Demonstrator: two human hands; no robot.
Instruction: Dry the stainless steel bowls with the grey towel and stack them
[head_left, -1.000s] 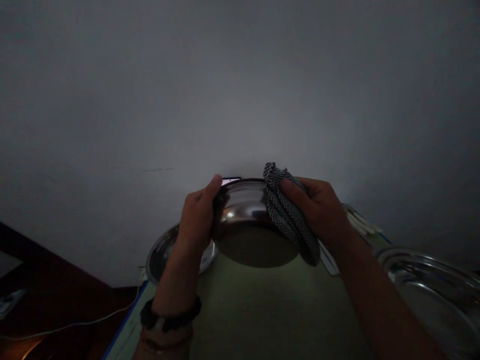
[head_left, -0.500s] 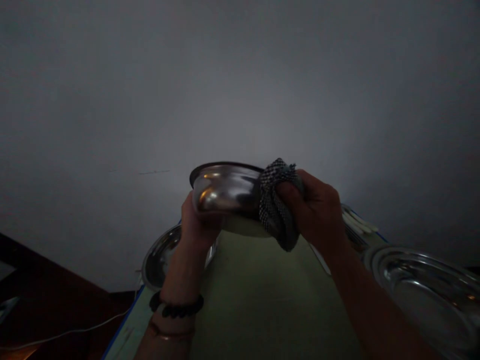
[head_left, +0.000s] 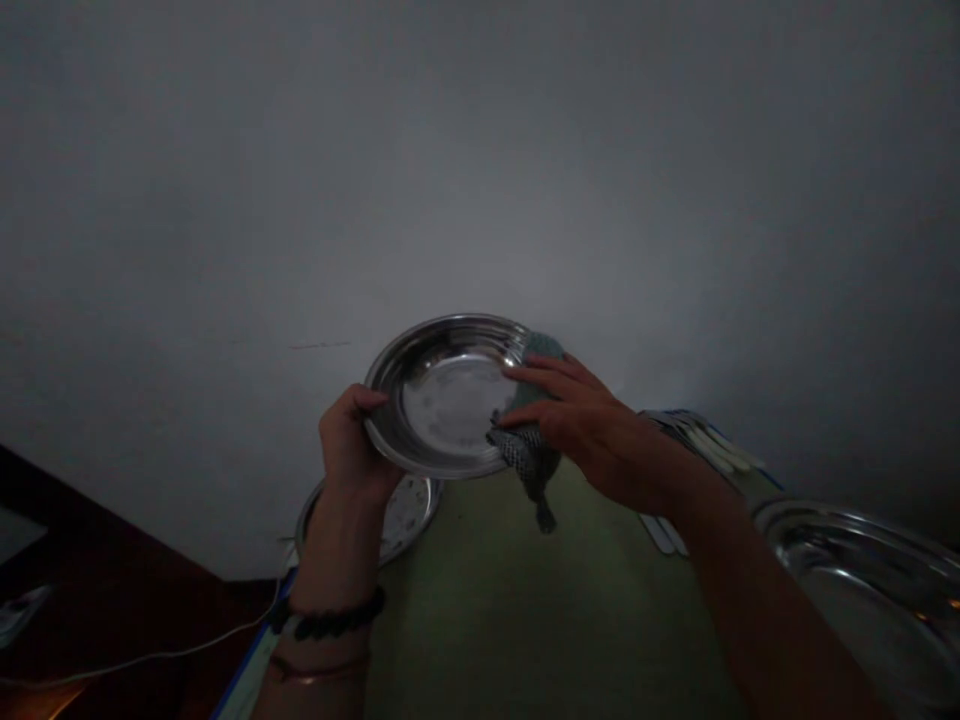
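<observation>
A shiny steel plate (head_left: 442, 395) is held up above the green table (head_left: 525, 620), its hollow side turned toward me. My left hand (head_left: 351, 445) grips its left rim, fingers curled over the edge. My right hand (head_left: 581, 420) presses a black-and-white checkered cloth (head_left: 529, 460) against the plate's right rim, fingers stretched over the cloth and reaching onto the plate's inside. One end of the cloth hangs down below the plate.
A second steel plate (head_left: 405, 510) lies on the table's far left corner, under the raised one. A large steel tray (head_left: 862, 580) sits at the right. Pale utensils (head_left: 705, 440) lie behind my right wrist. A white cable (head_left: 135, 660) runs over the dark floor at left.
The plate has been turned from bottom-toward-me to hollow-side-toward-me and lifted a little. My right hand moved the cloth from the outer wall to the inner rim.
</observation>
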